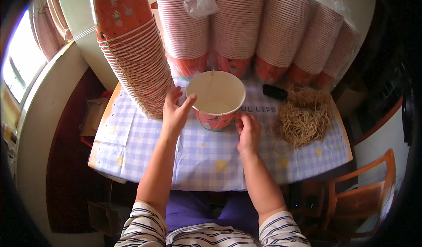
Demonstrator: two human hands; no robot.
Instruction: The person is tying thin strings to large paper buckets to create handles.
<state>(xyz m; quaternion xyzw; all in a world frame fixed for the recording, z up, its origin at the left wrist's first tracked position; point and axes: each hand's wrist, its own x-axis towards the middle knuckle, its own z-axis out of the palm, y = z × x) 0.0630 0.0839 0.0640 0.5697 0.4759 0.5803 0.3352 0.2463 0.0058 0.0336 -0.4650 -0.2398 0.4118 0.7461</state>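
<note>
A red paper bucket [215, 121] with a white rim and pale inside stands upright on the table before me. Thin cord hangs in a loop on its front, and a short bit of cord shows at the back rim. My left hand [175, 111] is open at the bucket's left side, its thumb by the rim and its fingers towards the tall stack beside it. On the right, close against the bucket wall, my right hand [249, 133] has its fingers curled together. What they pinch, if anything, is hidden.
At the left leans a tall stack of corded red buckets [136, 67]. Several plastic-wrapped bucket stacks [239, 23] line the back. Right of me lie a heap of tan cords [305, 119] and a black object [274, 91] on the checked tablecloth [149, 159]. A wooden chair [362, 194] stands lower right.
</note>
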